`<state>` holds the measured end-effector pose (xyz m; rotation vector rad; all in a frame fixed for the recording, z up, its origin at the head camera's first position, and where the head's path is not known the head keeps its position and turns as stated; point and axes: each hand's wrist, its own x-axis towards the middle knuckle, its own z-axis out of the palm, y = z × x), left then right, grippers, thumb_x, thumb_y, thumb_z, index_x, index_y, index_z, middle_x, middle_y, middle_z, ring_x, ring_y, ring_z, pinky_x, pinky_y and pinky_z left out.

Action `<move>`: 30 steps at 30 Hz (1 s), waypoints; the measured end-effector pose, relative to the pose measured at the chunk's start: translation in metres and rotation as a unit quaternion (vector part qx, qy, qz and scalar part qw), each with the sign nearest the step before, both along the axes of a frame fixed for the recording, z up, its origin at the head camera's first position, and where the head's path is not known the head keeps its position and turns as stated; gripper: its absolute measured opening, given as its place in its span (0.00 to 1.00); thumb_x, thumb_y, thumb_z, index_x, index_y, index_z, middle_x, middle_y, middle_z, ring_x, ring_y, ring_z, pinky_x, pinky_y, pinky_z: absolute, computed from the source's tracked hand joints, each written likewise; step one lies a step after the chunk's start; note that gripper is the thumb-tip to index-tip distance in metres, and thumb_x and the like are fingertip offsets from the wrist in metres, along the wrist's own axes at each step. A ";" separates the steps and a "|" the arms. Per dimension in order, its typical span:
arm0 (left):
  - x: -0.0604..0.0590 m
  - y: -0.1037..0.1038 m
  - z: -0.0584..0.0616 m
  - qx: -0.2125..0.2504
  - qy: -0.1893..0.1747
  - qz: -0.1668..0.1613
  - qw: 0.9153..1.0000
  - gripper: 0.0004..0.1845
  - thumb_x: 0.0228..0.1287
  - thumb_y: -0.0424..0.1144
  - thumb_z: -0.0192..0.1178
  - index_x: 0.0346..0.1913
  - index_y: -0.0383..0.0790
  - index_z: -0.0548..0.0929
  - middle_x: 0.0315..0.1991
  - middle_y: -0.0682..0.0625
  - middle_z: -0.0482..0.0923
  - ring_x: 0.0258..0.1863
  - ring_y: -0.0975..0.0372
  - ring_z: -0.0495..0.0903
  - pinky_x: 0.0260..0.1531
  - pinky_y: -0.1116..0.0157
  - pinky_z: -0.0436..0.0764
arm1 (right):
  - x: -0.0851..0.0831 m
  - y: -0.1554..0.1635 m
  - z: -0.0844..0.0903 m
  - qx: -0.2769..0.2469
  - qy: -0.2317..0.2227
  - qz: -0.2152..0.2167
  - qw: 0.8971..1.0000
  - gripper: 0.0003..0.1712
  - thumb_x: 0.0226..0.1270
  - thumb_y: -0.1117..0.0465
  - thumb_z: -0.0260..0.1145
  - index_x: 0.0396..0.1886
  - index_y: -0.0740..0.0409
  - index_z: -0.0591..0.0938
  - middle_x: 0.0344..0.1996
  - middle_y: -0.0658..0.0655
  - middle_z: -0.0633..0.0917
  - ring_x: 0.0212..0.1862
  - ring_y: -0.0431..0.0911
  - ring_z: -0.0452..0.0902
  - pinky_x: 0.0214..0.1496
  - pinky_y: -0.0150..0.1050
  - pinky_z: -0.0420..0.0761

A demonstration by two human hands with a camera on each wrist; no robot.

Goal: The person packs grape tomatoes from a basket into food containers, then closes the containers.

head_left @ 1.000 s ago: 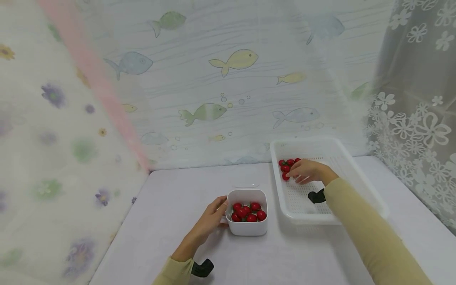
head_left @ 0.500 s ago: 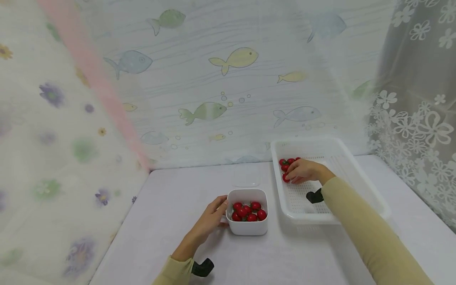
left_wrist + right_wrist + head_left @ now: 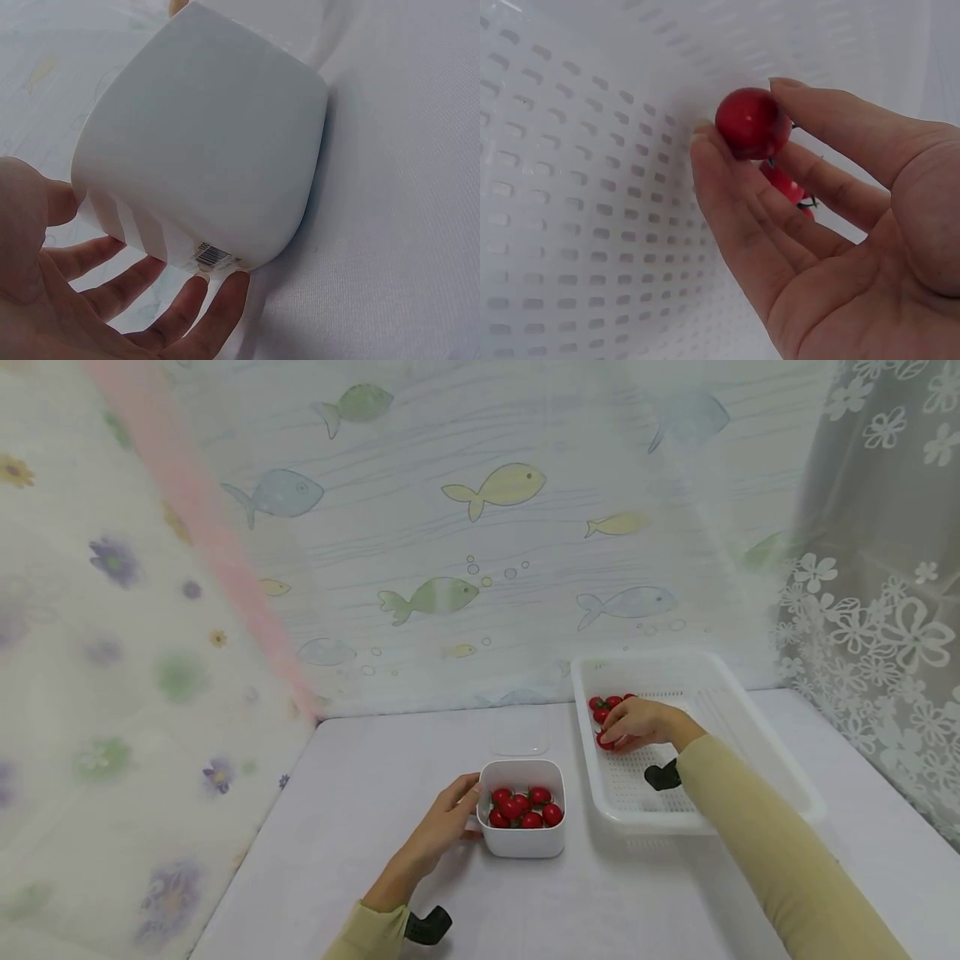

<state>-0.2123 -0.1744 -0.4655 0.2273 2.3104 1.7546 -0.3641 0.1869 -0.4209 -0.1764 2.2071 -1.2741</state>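
From the head view we see our right hand (image 3: 637,723) inside the white perforated basket (image 3: 750,735), fingers curled over a cherry tomato (image 3: 604,742) near the basket's left wall, with a few more loose tomatoes (image 3: 606,703) just beyond the knuckles; our left hand (image 3: 444,823) rests against the left side of the small white tub (image 3: 522,839), which already holds a heap of red tomatoes (image 3: 523,806). A clear lid (image 3: 519,745) lies on the pale table (image 3: 352,793) behind the tub. The left wrist view shows our fingers (image 3: 191,304) spread and nearly straight against the tub's smooth, rounded plastic wall (image 3: 202,142), bracing it rather than wrapping it; we judge a nudge could slide the light tub on the matte cloth. In the right wrist view we pinch one glossy, round tomato (image 3: 753,124) between thumb and fingertips (image 3: 705,150), with at least one more red tomato (image 3: 784,184) cupped behind it against the palm. That smooth skin looks slippery, so we judge that the cupped fruit could roll out as we lift, or a hard squeeze could split it. The basket floor (image 3: 570,187) is stiff, slotted plastic.
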 end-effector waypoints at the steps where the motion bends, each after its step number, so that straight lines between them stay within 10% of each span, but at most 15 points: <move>1: 0.000 0.000 0.000 0.000 0.000 -0.001 1.000 0.27 0.83 0.50 0.47 0.75 0.39 0.67 0.71 0.38 0.68 0.59 0.48 0.76 0.48 0.53 0.87 | 0.001 0.000 0.001 0.000 -0.002 -0.002 1.000 0.23 0.69 0.66 0.70 0.58 0.74 0.76 0.45 0.64 0.81 0.43 0.52 0.81 0.56 0.49 0.85; 30: 0.000 -0.001 0.000 0.000 0.001 0.004 1.000 0.29 0.82 0.53 0.47 0.76 0.41 0.66 0.72 0.39 0.68 0.61 0.46 0.75 0.49 0.52 0.86 | 0.043 0.025 0.064 -0.093 0.079 0.040 0.992 0.23 0.74 0.68 0.62 0.62 0.79 0.71 0.50 0.69 0.82 0.46 0.50 0.86 0.59 0.49 0.83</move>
